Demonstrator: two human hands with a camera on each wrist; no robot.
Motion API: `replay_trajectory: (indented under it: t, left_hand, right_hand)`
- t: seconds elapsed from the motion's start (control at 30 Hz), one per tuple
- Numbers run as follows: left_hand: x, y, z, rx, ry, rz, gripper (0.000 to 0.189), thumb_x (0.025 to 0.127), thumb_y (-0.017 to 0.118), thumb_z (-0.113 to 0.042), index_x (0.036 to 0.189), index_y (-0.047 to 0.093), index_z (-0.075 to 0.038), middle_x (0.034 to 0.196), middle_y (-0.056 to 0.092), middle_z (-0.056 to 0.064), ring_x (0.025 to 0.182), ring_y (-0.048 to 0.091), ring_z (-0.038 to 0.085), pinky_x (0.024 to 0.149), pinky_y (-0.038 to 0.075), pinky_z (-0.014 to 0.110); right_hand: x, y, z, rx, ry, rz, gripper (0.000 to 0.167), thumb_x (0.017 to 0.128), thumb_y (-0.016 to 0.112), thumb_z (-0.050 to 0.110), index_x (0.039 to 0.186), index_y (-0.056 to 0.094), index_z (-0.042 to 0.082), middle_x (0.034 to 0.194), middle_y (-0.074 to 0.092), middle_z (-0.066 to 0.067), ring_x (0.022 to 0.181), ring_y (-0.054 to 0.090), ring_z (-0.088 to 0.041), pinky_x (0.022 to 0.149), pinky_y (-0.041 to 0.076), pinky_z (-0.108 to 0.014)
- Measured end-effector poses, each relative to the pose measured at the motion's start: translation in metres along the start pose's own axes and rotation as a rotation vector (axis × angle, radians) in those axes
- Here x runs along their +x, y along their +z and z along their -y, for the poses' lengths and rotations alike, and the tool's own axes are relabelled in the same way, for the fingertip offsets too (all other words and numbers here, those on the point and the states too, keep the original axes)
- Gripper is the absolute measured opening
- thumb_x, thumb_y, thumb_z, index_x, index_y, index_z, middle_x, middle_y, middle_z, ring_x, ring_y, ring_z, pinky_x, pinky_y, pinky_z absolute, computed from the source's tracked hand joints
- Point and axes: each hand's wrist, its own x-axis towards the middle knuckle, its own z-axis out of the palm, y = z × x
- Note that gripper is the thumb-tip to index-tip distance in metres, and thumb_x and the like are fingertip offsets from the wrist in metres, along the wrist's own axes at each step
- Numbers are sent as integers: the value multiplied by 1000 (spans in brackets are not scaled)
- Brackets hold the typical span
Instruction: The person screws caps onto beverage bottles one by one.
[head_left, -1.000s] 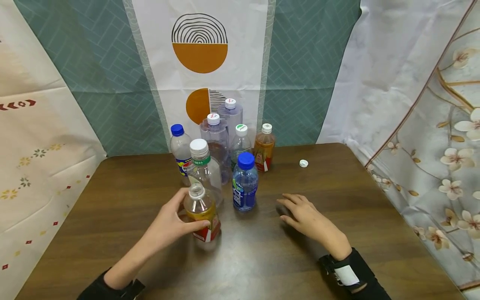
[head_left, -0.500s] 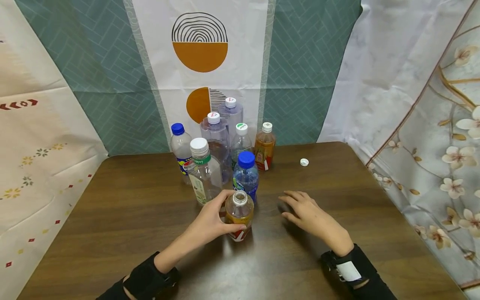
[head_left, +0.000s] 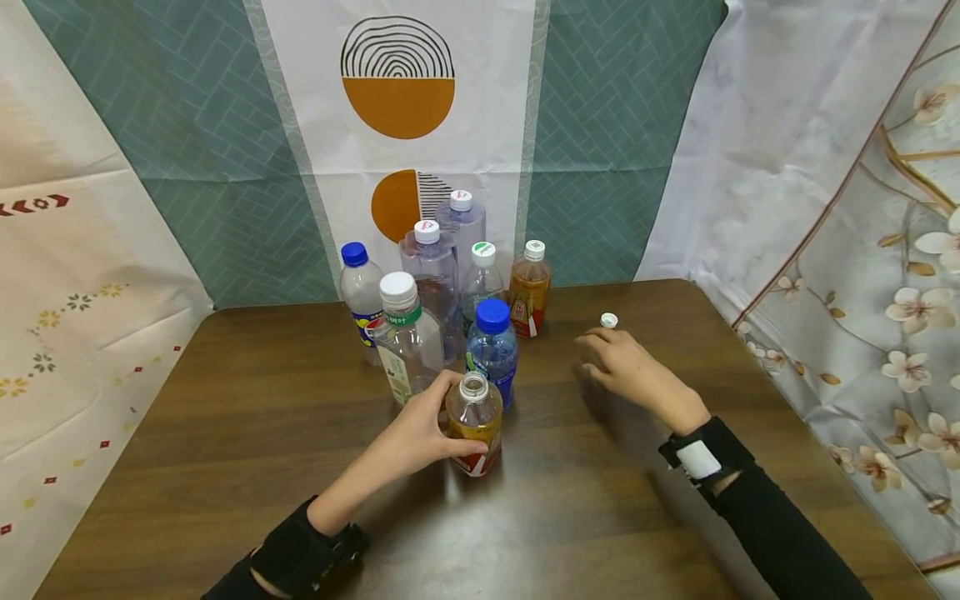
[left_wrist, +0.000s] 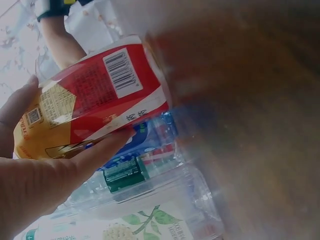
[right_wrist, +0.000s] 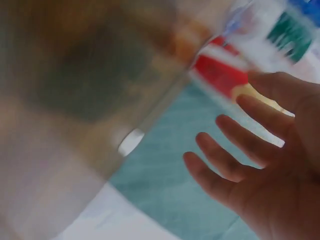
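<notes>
My left hand (head_left: 417, 433) grips an uncapped plastic drink bottle (head_left: 476, 417), thumb across its front and fingers round the far side. In the left wrist view the red and yellow label (left_wrist: 95, 95) faces the camera, barcode towards the base. A small white bottle cap (head_left: 609, 320) lies on the table at the back right. Just in front of it hovers my right hand (head_left: 633, 373), holding nothing. The right wrist view shows its fingers (right_wrist: 215, 155) spread and slightly bent, apart from the white cap.
Several capped bottles stand grouped behind the left hand. Among them are a blue-capped blue bottle (head_left: 491, 354), a large white-capped clear bottle (head_left: 408, 350) and an orange-labelled bottle (head_left: 529, 292). A patterned curtain (head_left: 600, 150) hangs behind the brown table (head_left: 225, 433).
My left hand has carried the uncapped bottle rightward, to the front of the blue bottle. The right hand has moved from the table's middle right back towards the cap.
</notes>
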Motion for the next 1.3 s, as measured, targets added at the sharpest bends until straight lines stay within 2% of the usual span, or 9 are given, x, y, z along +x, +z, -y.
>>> replay_trajectory:
  t: [0.1,0.3,0.47,0.57,0.87,1.03,1.17,1.3]
  left_hand:
    - [1,-2,0,23,-6,13,72,77,91,-18,131,45,-7,127,65,13,115,65,30,97,55,47]
    - [0,-2,0,50,1,-9,72,75,93,-17,130,47,-6,124,66,15,112,66,30,95,56,45]
    - [0,1,0,56,7,-7,73,74,93,-19,130,47,-6,123,66,14,112,66,29,95,55,43]
    - [1,3,0,45,4,-2,73,74,93,-19,130,47,-6,123,66,13,112,66,29,95,56,42]
    - [2,3,-1,59,15,-12,73,73,94,-19,129,48,-6,123,66,13,112,66,29,95,55,44]
    - [2,3,-1,60,14,-13,73,73,94,-19,128,48,-6,123,67,13,111,66,28,95,55,44]
    - [1,2,0,59,0,-16,73,74,94,-19,128,48,-7,123,67,13,112,66,28,95,56,43]
    - [0,1,0,56,-2,-16,73,74,94,-19,129,48,-6,124,66,15,113,65,30,96,55,44]
  right_hand:
    - [18,-5,-28,-19,62,35,41,91,72,0,128,59,-11,123,60,-31,108,61,-47,92,52,-57]
    - [51,-6,-75,2,269,226,43,98,64,6,137,53,-10,136,52,-34,125,50,-51,103,45,-59]
    - [61,7,-98,48,340,364,36,99,60,7,133,59,-6,133,56,-29,125,50,-48,101,45,-58]
    - [61,14,-105,37,364,388,36,98,61,7,132,59,-7,130,58,-30,123,52,-48,101,46,-57]
    - [58,21,-110,31,372,291,31,95,66,-1,126,66,-7,128,62,-30,121,55,-47,101,49,-56]
    - [61,21,-107,2,347,261,23,98,62,0,118,69,-7,119,65,-29,115,59,-47,96,52,-55]
    - [68,17,-95,20,304,149,20,96,60,1,113,69,-7,112,67,-27,110,61,-45,93,53,-55]
    - [76,5,-67,36,267,2,19,94,65,2,111,69,-6,110,65,-26,102,64,-43,86,56,-53]
